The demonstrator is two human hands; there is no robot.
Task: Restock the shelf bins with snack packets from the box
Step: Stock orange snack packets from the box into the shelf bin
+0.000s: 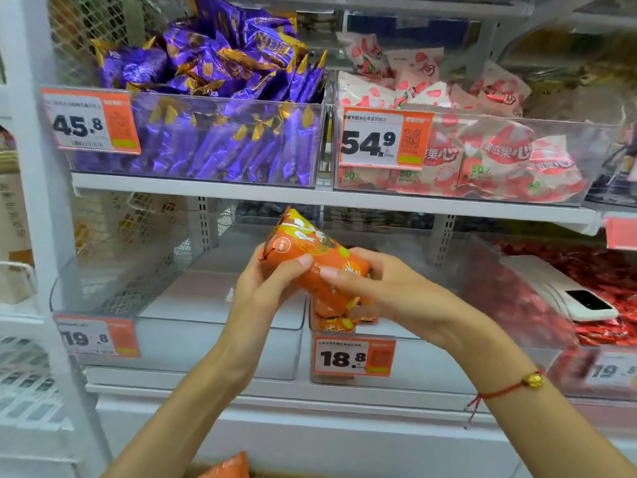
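The light on my shelf is bright, even and white, apparently from overhead, with only soft shadow under the upper shelf board [310, 198]. Glare streaks the clear front of the purple-packet bin [220, 139] above that board, and the foil wrappers inside glint. Below the board, my hands are slightly soft with motion blur (the price tags read sharper). Far from the board, at the frame edges, the uprights bow and detail smears.

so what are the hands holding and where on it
Both hold one orange snack packet: left hand grips its upper end, right hand its lower part.
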